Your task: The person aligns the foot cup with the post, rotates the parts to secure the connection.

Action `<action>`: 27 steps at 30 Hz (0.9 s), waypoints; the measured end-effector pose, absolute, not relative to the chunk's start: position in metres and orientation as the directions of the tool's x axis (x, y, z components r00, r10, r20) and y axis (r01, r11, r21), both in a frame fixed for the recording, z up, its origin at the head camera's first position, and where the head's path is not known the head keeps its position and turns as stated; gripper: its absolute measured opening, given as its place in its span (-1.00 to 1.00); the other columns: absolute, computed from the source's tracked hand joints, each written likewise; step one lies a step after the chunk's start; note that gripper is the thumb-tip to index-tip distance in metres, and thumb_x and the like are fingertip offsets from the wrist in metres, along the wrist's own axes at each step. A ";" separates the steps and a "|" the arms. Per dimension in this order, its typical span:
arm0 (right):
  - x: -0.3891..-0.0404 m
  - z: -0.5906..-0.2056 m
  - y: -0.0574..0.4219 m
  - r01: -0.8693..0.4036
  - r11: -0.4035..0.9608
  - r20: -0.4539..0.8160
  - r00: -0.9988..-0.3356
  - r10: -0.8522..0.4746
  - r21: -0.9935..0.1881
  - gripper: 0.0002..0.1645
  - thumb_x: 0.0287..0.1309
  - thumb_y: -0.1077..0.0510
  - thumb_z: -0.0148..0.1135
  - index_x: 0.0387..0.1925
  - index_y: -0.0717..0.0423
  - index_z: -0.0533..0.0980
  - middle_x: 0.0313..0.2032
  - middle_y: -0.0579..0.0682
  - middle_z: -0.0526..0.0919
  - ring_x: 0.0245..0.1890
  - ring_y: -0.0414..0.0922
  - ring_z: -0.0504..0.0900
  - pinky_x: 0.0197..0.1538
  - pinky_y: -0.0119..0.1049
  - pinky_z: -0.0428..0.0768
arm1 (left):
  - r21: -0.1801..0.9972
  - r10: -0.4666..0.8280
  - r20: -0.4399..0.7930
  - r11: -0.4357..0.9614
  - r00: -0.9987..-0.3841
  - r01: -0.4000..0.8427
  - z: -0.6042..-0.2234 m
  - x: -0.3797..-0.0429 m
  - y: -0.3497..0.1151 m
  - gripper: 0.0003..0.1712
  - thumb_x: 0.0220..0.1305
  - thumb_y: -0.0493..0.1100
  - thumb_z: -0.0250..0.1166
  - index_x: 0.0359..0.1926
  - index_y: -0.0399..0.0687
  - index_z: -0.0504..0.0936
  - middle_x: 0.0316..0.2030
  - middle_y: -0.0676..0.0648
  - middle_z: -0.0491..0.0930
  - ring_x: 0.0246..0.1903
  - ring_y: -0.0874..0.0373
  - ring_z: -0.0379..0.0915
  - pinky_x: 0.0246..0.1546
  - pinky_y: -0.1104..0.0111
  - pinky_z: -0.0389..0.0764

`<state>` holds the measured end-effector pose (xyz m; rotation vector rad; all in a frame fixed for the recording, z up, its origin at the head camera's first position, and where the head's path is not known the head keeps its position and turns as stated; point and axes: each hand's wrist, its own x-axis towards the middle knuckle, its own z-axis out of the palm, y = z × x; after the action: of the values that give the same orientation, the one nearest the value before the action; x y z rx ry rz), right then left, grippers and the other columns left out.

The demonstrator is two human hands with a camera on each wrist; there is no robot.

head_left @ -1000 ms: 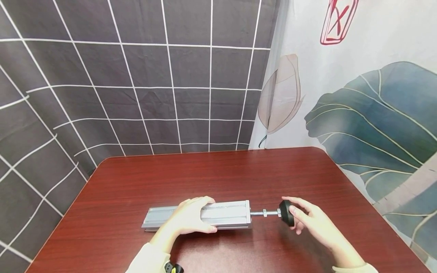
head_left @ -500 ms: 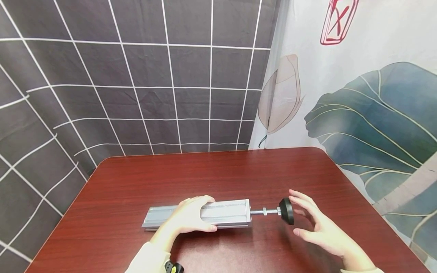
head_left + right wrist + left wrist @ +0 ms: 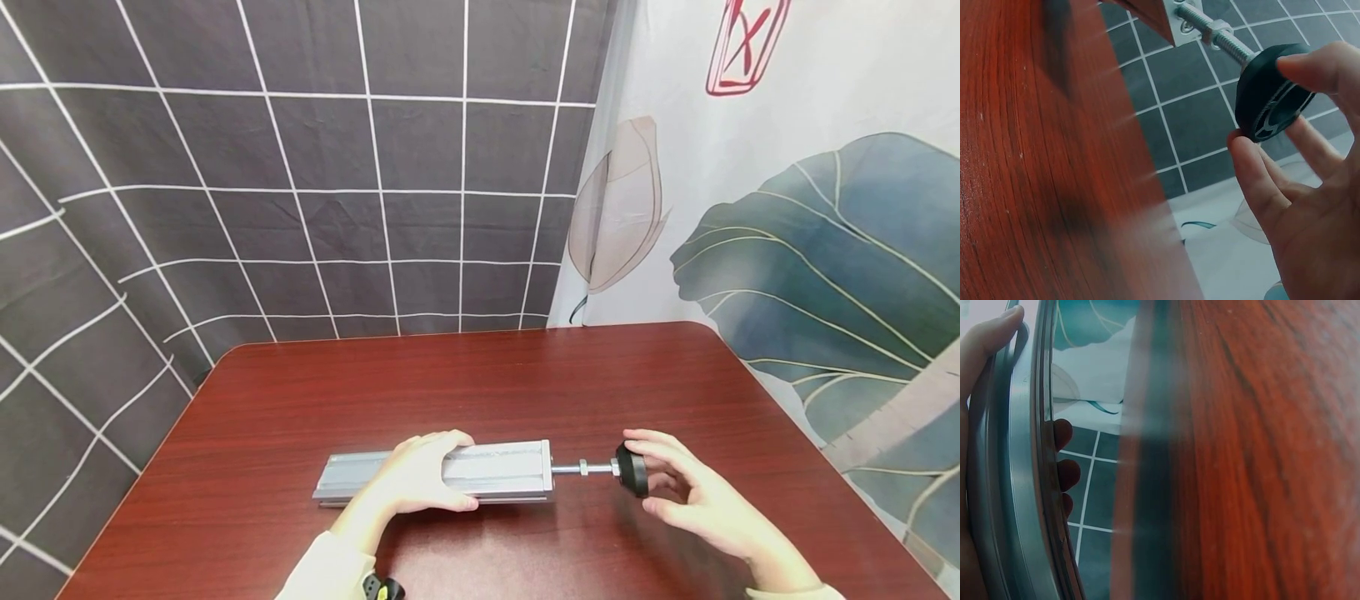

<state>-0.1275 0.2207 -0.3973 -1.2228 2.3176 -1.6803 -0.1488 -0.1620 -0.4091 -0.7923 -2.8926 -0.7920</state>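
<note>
A long silver aluminium profile [image 3: 506, 465] lies crosswise above the table, gripped around its middle by my left hand [image 3: 416, 477]. In the left wrist view, fingertips [image 3: 1069, 475] curl under its far side, with a gap between the profile and the tabletop. From its right end plate a threaded stem [image 3: 567, 469] with a nut [image 3: 1216, 30] sticks out. The stem ends in a black round leveling foot [image 3: 632, 470]. My right hand [image 3: 701, 498] holds that foot by the rim, thumb on one side and fingers [image 3: 1249, 164] on the other.
Beneath everything is a reddish-brown wooden table [image 3: 450, 379] with rounded far corners. A dark grid-patterned curtain [image 3: 315, 167] hangs behind it. To the right hangs a white curtain [image 3: 675, 50] with leaf prints. A black wrist device [image 3: 382, 587] sits at the left sleeve.
The right hand let go of the leveling foot, drew slightly back to the right with fingers spread, then took hold of its rim again. The left hand and profile stayed nearly still.
</note>
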 end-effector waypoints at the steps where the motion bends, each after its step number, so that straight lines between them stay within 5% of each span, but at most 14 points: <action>1: -0.127 -0.397 0.220 -0.571 0.141 0.397 -0.706 -0.586 -0.809 -0.20 -0.06 0.61 0.17 0.27 0.28 0.22 0.26 -0.06 0.21 -0.08 -0.19 0.56 -0.10 -0.43 0.51 | 0.465 0.467 0.168 0.739 -0.868 0.488 -0.409 -0.149 -0.162 -0.17 -0.31 0.39 0.40 0.04 0.18 0.50 -0.12 0.18 0.57 -0.14 0.23 0.49 -0.07 0.18 0.41; 7: -0.125 -0.398 0.217 -0.562 0.267 0.386 -0.775 -0.500 -0.783 -0.22 -0.01 0.49 0.22 0.28 0.20 0.24 0.02 -0.15 0.41 -0.24 -0.17 0.58 -0.24 -0.42 0.52 | 0.465 0.465 0.164 0.741 -0.870 0.484 -0.410 -0.149 -0.161 -0.18 -0.31 0.38 0.40 0.04 0.18 0.50 -0.11 0.17 0.57 -0.13 0.22 0.49 -0.06 0.16 0.40; 15: -0.127 -0.396 0.212 -0.490 0.208 0.354 -0.810 -0.468 -0.847 -0.34 0.12 0.49 0.05 0.28 0.19 0.26 -0.15 -0.11 0.54 -0.52 -0.10 0.58 -0.41 -0.29 0.56 | 0.471 0.455 0.149 0.748 -0.878 0.468 -0.411 -0.150 -0.162 -0.19 -0.31 0.38 0.40 0.03 0.22 0.49 -0.09 0.18 0.56 -0.11 0.24 0.47 -0.04 0.15 0.38; 27: -0.124 -0.391 0.205 -0.297 0.343 0.179 -0.925 -0.335 -0.891 -0.63 0.32 0.25 -0.01 0.13 0.25 0.36 -0.45 -0.02 0.61 -0.61 -0.01 0.60 -0.43 -0.25 0.57 | 0.473 0.458 0.155 0.744 -0.875 0.473 -0.408 -0.148 -0.162 -0.18 -0.31 0.38 0.40 0.04 0.20 0.49 -0.10 0.17 0.56 -0.12 0.22 0.48 -0.04 0.15 0.39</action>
<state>-0.1240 0.2051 -0.3907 -0.6000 2.5454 -1.6763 -0.1483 -0.1621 -0.4081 -0.7760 -2.9061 -0.7999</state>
